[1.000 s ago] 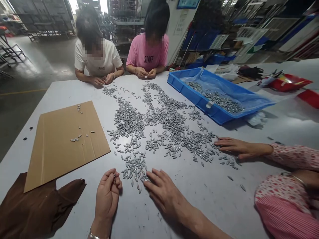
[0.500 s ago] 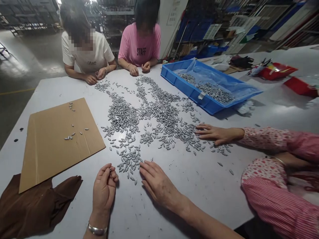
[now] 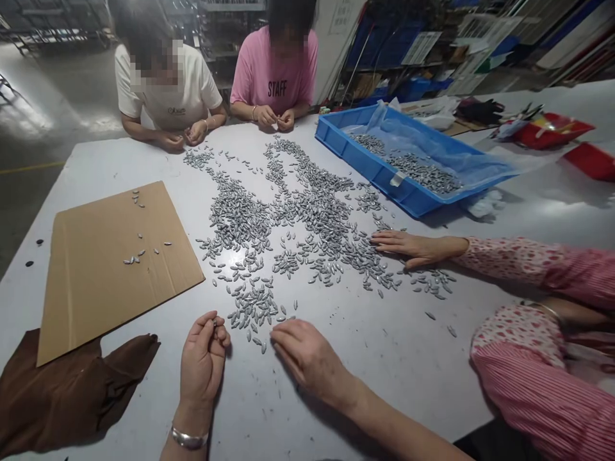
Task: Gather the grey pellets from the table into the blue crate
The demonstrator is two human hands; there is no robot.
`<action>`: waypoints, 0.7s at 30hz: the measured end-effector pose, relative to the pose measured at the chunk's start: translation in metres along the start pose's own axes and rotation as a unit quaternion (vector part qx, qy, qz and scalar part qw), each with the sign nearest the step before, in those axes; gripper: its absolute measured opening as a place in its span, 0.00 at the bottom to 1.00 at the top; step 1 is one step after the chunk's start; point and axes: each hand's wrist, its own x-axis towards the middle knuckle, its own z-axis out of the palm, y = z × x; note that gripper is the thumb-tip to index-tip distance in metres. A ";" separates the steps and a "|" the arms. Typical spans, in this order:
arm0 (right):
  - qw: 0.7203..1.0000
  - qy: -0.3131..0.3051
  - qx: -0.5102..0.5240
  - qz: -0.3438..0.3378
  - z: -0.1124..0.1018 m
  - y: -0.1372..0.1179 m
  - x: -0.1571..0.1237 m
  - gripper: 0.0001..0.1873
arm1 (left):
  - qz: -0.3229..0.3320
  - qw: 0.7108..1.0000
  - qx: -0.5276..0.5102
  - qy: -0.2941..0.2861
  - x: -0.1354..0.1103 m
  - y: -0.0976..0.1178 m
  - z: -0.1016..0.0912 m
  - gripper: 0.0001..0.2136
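Small grey spindle-shaped pieces lie heaped across the white table, with a small pile (image 3: 254, 305) nearest me. My left hand (image 3: 204, 352), palm up beside this pile, is closed with a small grey piece (image 3: 214, 324) pinched between thumb and fingers. My right hand (image 3: 310, 362) rests palm down at the pile's right edge. Its fingers are bent and drawn together, and whatever lies under the tips is hidden. Several loose pieces lie just beyond its fingertips.
A cardboard sheet (image 3: 115, 269) with several pieces lies left, over a brown cloth (image 3: 72, 397). A blue tray (image 3: 365, 166) of pieces stands at the back right. A co-worker's hand (image 3: 416, 248) reaches in from the right. Two people sit opposite, hands at the far edge.
My right hand's fingers have drawn together and pulled back slightly from the pile. A few pieces there now lie apart. My left hand keeps its pinch. The view has shifted slightly.
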 end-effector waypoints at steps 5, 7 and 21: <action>0.999 -0.017 -0.031 0.040 0.007 0.015 0.026 0.10 | 0.000 1.000 0.009 -0.001 0.000 0.000 -0.002 0.14; 0.996 -0.039 -0.066 0.039 0.013 0.015 0.037 0.10 | 0.001 1.000 0.009 -0.004 0.000 0.001 -0.002 0.14; 0.997 0.015 0.070 0.013 0.013 0.003 0.032 0.08 | -0.067 0.973 0.190 -0.108 -0.033 -0.002 0.013 0.17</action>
